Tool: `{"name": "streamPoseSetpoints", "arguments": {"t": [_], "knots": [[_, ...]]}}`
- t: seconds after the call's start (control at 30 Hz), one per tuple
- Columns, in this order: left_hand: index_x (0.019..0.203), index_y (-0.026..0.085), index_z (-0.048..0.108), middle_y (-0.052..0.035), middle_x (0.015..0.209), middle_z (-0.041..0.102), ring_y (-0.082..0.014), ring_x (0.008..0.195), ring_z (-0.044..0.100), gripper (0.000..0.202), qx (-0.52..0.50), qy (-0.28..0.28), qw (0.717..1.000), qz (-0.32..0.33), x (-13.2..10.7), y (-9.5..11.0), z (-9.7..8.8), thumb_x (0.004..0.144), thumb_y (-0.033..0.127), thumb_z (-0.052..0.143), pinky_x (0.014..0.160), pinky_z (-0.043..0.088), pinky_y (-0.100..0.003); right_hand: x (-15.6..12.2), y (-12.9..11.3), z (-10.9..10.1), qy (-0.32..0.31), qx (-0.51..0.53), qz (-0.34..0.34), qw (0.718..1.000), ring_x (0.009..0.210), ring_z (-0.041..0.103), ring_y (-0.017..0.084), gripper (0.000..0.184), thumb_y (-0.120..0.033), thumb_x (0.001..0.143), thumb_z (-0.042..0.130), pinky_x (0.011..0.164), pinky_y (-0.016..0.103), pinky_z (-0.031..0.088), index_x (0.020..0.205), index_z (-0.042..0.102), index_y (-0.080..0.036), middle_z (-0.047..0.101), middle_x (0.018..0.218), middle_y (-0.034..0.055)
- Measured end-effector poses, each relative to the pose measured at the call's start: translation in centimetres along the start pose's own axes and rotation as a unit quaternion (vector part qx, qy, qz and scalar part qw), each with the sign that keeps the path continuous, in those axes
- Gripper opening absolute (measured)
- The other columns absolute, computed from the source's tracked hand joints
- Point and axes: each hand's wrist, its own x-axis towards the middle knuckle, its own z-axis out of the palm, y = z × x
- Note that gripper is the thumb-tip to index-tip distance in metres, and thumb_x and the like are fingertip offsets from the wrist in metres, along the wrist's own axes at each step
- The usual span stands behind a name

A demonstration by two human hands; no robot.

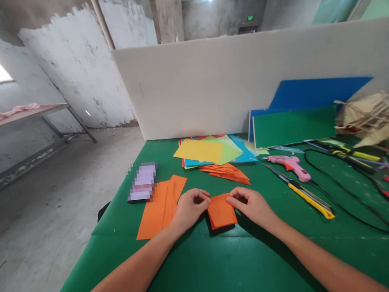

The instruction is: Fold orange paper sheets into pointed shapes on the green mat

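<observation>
A small folded piece of orange paper (222,213) is held just above the green table, casting a dark shadow below it. My left hand (193,209) pinches its upper left corner between thumb and fingertips. At the upper right corner, my right hand (251,204) grips the same paper in a pinch. Flat orange paper sheets (156,211) lie to the left, partly behind my left hand. Beyond my hands sits a loose pile of folded orange paper pieces (228,174).
Coloured paper sheets (200,151) are stacked at the back. A phone (143,183), blurred out, lies left. On the right are a pink glue gun (294,166) with a black cord, a yellow utility knife (309,199), a green board (294,127) and a wooden stick model (381,123).
</observation>
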Motion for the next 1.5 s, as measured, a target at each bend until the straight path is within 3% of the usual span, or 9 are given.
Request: {"name": "streamPoseSetpoints", "arguments": {"t": [0.13,0.3,0.4,0.5,0.7,0.87,1.07,1.3,1.5], "knots": [[0.058,0.017,0.059,-0.0047,0.080,0.067,-0.0177,0.078,0.063,0.017,0.039,-0.014,0.999,0.009,0.3,-0.6,-0.2,0.072,0.028,0.063,0.073,0.048,-0.028,0.1,0.4,0.0,-0.015,-0.030,-0.006,0.999,0.062,0.053,0.016,0.022,-0.041,0.084,0.057,0.057,0.027,0.038,0.076,0.061,-0.020,0.060,0.068,-0.0004],[0.077,0.016,0.063,-0.0018,0.077,0.066,-0.0138,0.070,0.061,0.009,0.010,-0.032,0.999,-0.011,0.6,-1.2,-0.1,0.071,0.024,0.063,0.065,0.048,-0.024,0.3,0.3,0.1,-0.013,-0.067,-0.012,0.998,0.062,0.053,0.016,0.020,-0.038,0.085,0.056,0.056,0.027,0.037,0.075,0.060,-0.021,0.059,0.066,-0.0010],[0.082,0.017,0.065,-0.0011,0.081,0.068,-0.0138,0.075,0.063,0.011,0.045,-0.077,0.996,0.029,0.6,-1.4,-0.2,0.076,0.016,0.056,0.069,0.049,-0.023,0.3,0.1,0.1,-0.004,-0.123,-0.031,0.992,0.066,0.053,0.018,0.020,-0.037,0.085,0.057,0.058,0.027,0.036,0.074,0.060,-0.021,0.059,0.067,-0.0005],[0.080,0.019,0.070,-0.0014,0.088,0.070,-0.0150,0.086,0.063,0.027,0.131,-0.117,0.980,0.091,0.4,-1.4,-0.2,0.080,0.007,0.046,0.080,0.048,-0.026,0.2,-0.1,0.2,-0.005,-0.161,-0.049,0.986,0.068,0.053,0.019,0.020,-0.037,0.086,0.056,0.059,0.028,0.035,0.073,0.060,-0.022,0.059,0.066,0.0001],[0.085,0.020,0.074,-0.0032,0.087,0.065,-0.0170,0.088,0.058,0.040,0.282,-0.119,0.935,0.179,-0.1,-1.0,0.1,0.076,-0.004,0.043,0.080,0.046,-0.028,0.4,-0.1,0.2,-0.028,-0.193,-0.068,0.978,0.070,0.052,0.019,0.012,-0.033,0.085,0.059,0.061,0.029,0.036,0.079,0.061,-0.023,0.059,0.067,-0.0002],[0.090,0.018,0.074,-0.0041,0.087,0.061,-0.0162,0.085,0.058,0.028,0.297,-0.146,0.926,0.183,-0.1,-0.3,0.0,0.082,0.004,0.050,0.075,0.047,-0.025,0.7,0.1,-0.1,-0.051,-0.158,-0.051,0.985,0.059,0.047,0.015,0.016,-0.031,0.082,0.062,0.053,0.027,0.032,0.093,0.054,-0.023,0.051,0.063,-0.0048],[0.091,0.019,0.074,-0.0029,0.089,0.060,-0.0142,0.082,0.059,0.020,0.286,-0.168,0.929,0.162,0.1,-0.1,-0.1,0.083,0.011,0.058,0.073,0.046,-0.023,0.6,-0.2,-1.3,-0.113,-0.142,-0.065,0.981,0.059,0.042,0.012,0.028,-0.031,0.078,0.069,0.052,0.024,0.028,0.075,0.042,-0.022,0.046,0.065,-0.0069],[0.091,0.022,0.074,-0.0019,0.089,0.061,-0.0141,0.081,0.059,0.019,0.265,-0.164,0.938,0.151,0.2,-0.6,-0.1,0.082,0.012,0.060,0.073,0.046,-0.023,0.0,-0.8,-2.5,-0.214,-0.166,-0.099,0.957,0.069,0.043,0.014,0.033,-0.036,0.075,0.074,0.057,0.024,0.029,0.071,0.046,-0.021,0.048,0.071,-0.0041],[0.088,0.022,0.074,-0.0013,0.087,0.061,-0.0133,0.078,0.058,0.019,0.248,-0.144,0.946,0.150,0.0,-1.0,-0.1,0.080,0.012,0.061,0.069,0.045,-0.022,-0.3,-0.9,-2.6,-0.230,-0.165,-0.123,0.951,0.069,0.042,0.015,0.039,-0.045,0.075,0.073,0.059,0.025,0.030,0.067,0.043,-0.020,0.046,0.068,-0.0038]]}}
